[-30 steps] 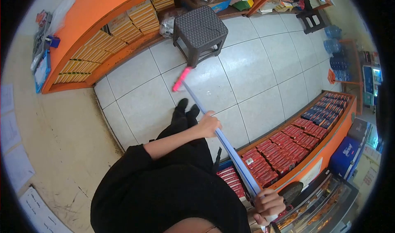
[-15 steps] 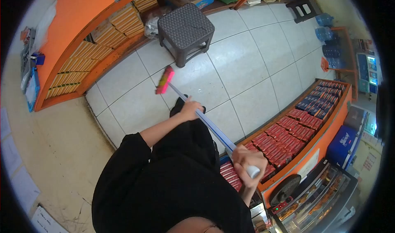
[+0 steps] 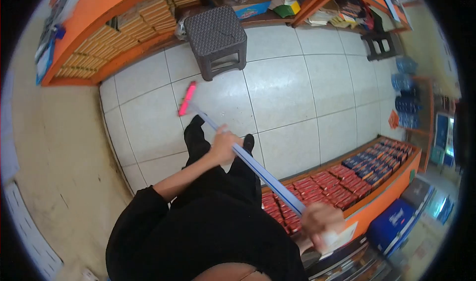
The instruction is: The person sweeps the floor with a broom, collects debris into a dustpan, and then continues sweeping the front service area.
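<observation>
A broom with a bright pink head (image 3: pixel 187 98) and a pale blue-white handle (image 3: pixel 267 177) slants across the head view. The pink head is at the white tiled floor, just in front of a dark woven-pattern plastic stool (image 3: pixel 216 30). My left hand (image 3: pixel 224 146) is wrapped round the middle of the handle. Near its upper end, my right hand (image 3: pixel 321 222) grips the handle too, somewhat blurred. Both my dark shoes (image 3: pixel 249 143) stand on the tiles, one close to the broom head.
Orange shelving (image 3: pixel 79 28) with stacked packs curves along the left and back. To the right runs an orange-edged case of red and dark blue boxes (image 3: pixel 342 179). Blue water jugs (image 3: pixel 407 100) and a second dark stool (image 3: pixel 379 46) are at the far right.
The broom head has swung left and turned, showing its pink side rather than the dark bristles. My right hand has moved down and right. The view has shifted, and both shoes now show.
</observation>
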The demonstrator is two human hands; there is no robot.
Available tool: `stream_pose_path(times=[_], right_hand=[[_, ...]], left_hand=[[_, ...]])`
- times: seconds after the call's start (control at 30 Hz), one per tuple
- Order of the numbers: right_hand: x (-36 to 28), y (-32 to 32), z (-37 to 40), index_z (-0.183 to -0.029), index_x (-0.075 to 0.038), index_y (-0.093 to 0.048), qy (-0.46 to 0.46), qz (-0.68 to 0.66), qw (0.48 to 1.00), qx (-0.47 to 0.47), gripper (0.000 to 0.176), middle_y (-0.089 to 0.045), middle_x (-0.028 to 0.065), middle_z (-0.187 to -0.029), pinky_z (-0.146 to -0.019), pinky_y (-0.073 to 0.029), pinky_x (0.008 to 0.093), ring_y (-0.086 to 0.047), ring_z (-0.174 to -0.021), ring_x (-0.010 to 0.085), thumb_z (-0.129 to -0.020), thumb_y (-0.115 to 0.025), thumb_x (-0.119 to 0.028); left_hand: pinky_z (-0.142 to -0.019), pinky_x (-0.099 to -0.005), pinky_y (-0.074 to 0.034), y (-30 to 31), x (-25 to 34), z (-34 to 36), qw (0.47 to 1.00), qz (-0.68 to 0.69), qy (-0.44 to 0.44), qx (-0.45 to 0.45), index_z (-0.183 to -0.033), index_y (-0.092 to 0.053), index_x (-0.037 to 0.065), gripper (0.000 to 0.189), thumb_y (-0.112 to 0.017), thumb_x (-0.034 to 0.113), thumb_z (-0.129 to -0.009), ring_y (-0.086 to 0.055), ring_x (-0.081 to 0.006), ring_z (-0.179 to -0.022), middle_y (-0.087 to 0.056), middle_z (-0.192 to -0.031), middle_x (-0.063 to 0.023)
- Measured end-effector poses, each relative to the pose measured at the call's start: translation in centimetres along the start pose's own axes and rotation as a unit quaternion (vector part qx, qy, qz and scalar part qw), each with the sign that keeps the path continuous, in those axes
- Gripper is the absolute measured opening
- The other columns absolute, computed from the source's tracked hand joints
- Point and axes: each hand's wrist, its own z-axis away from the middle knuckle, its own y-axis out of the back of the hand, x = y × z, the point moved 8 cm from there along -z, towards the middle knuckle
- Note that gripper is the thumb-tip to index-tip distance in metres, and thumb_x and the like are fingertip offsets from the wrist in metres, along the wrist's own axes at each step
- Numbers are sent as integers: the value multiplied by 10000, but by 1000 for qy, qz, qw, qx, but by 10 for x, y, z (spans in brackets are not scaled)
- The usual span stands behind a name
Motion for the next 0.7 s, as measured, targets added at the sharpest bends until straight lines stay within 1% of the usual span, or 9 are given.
stream_pose_path(times=[0.07, 0.17, 0.23, 0.3, 0.37, 0.4, 0.5, 0.63, 0.7], right_hand=[[46, 43, 14, -508, -42, -423, -37, 84, 996, 13, 295, -438, 37, -464, -417, -364, 304, -422, -396, 169, -762, -555, -112], [130, 55, 44, -578, -10, -451, -169, 65, 971, -156, 203, -466, 83, -564, -577, -406, 334, -470, -535, 224, -725, -590, -32], [142, 49, 60, -585, -6, -462, -172, 70, 966, -179, 181, -469, 91, -570, -608, -408, 332, -479, -557, 230, -711, -591, -12], [129, 62, 64, -578, 7, -465, -152, 100, 974, -138, 167, -482, 93, -573, -611, -409, 341, -473, -542, 232, -691, -587, 1], [82, 104, 55, -545, 9, -438, -149, 124, 980, -51, 189, -482, 87, -554, -564, -397, 341, -444, -485, 219, -683, -568, 6], [53, 111, 50, -504, -2, -391, -134, 136, 981, -23, 248, -452, 74, -509, -509, -380, 327, -427, -436, 197, -697, -546, 5], [-14, 85, 40, -459, -31, -320, -52, 128, 990, 17, 352, -349, 42, -428, -396, -292, 270, -346, -341, 177, -737, -536, -42], [-68, 40, 50, -475, -59, -306, 10, 134, 987, -91, 365, -351, 34, -405, -364, -269, 269, -329, -308, 169, -752, -542, -79], [-99, 25, 60, -460, -78, -360, -65, 134, 968, -204, 353, -373, 16, -377, -343, -297, 255, -367, -289, 131, -747, -565, -101]], left_hand=[[-980, -499, -261, -22, -47, 13, 990, -60, 56, 117, -599, -574, 173, 79, -639, 189, -640, -582, -215, -733, -593, -658, 6], [-984, -545, -232, -69, -104, 36, 980, -111, 155, 47, -614, -587, 144, 117, -627, 213, -700, -591, -228, -763, -623, -738, -20], [-948, -476, -319, -92, -125, 58, 953, -163, 177, 183, -573, -575, 136, 94, -630, 166, -642, -560, -270, -786, -564, -679, -53], [-803, -412, -420, -143, -123, 49, 964, -63, 194, 170, -578, -571, 136, 123, -626, 192, -672, -554, -289, -751, -560, -690, -77], [-676, -376, -444, -155, -54, 8, 964, 122, 86, 219, -577, -561, 140, 177, -621, 237, -712, -543, -295, -708, -561, -681, -77], [-745, -423, -424, -179, -18, -22, 995, 29, 88, 46, -579, -559, 141, 230, -601, 269, -765, -543, -291, -699, -557, -649, -67], [-916, -505, -359, -174, 73, -56, 995, 51, 42, 76, -563, -560, 108, 297, -535, 258, -818, -572, -274, -653, -560, -575, -75], [-1020, -548, -243, -159, 137, -54, 991, 118, -37, 43, -576, -589, 91, 347, -529, 292, -853, -577, -270, -665, -574, -580, -74], [-1029, -550, -230, -131, 162, -31, 987, 148, -41, 41, -586, -596, 85, 327, -540, 276, -845, -577, -266, -666, -579, -588, -76]])
